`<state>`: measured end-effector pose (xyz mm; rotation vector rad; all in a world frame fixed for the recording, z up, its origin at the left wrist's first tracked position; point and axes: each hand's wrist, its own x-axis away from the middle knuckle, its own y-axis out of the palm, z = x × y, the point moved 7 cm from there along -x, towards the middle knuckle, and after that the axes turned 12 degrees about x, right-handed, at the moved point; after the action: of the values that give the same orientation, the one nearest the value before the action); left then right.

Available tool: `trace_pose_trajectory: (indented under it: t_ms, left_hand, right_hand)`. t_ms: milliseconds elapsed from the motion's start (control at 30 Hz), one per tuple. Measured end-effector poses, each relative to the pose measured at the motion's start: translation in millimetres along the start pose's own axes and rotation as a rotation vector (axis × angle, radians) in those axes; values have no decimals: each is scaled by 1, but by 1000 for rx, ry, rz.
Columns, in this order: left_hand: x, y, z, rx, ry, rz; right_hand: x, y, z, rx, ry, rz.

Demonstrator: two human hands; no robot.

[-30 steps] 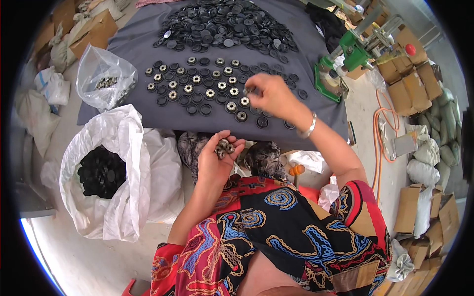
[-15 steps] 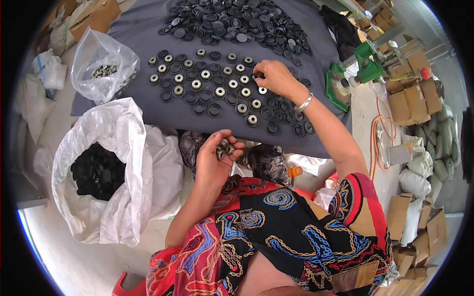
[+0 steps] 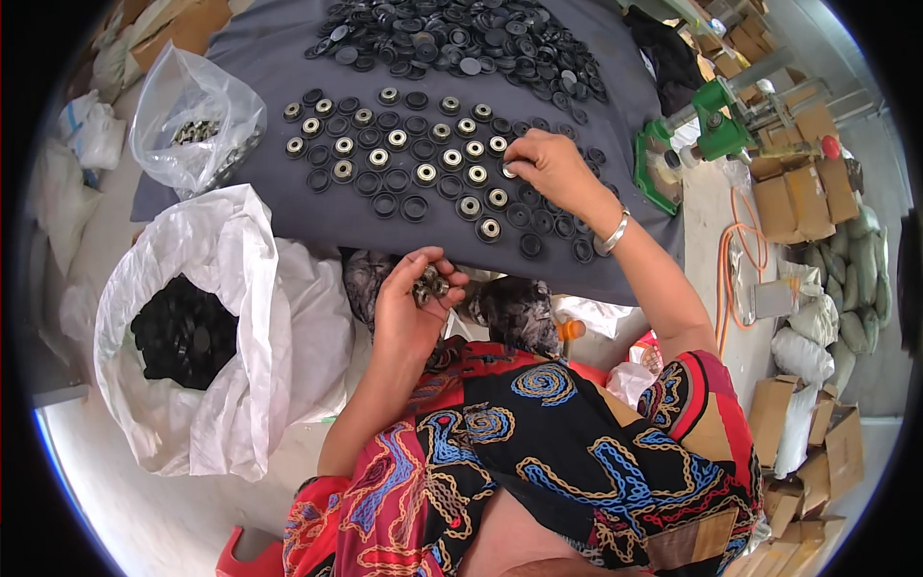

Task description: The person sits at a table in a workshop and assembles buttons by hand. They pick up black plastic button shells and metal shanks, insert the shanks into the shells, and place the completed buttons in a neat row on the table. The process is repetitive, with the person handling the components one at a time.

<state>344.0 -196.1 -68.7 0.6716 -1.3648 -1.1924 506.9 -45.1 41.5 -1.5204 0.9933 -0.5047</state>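
Many black plastic round caps (image 3: 413,209) are spread over the grey cloth-covered table (image 3: 317,226), and several hold a shiny metal ball bearing (image 3: 426,174). My right hand (image 3: 562,173), wearing a silver bangle, pinches one bearing (image 3: 510,171) between thumb and fingertips, low over the right part of the spread. Just left of those fingertips, a cap with a bearing in it (image 3: 497,145) sits uncovered. My left hand (image 3: 409,303) is palm up before the table's near edge, its fingers curled around several loose bearings (image 3: 430,285).
A heap of black caps (image 3: 461,38) covers the far side. At the left are a clear bag of bearings (image 3: 197,125) and a white sack (image 3: 260,385) of black parts. A green hand press (image 3: 716,120) stands at the right, near an orange cord (image 3: 728,260) and cardboard boxes (image 3: 803,207).
My right hand has shifted slightly right and nearer, from a cap onto the loose bearing beside it. The cap it left now shows a bearing inside. My left hand moved slightly left.
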Motion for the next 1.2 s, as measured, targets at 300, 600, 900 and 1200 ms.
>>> trace_pose_trajectory:
  t_ms: [300,600,900,1200]
  left_hand:
    - [-1,4,-4,-21,-19,-8]
    - [-2,1,-2,1,-14,-1]
    - [-3,-2,-2,4,-16,-15]
    - [1,-2,0,5,-13,-9]
  right_hand:
    - [-4,12,9,-87,63,-25]
    - [2,13,20,-148,103,12]
    - [0,13,16,-97,112,-32]
    - [2,12,18,-105,104,3]
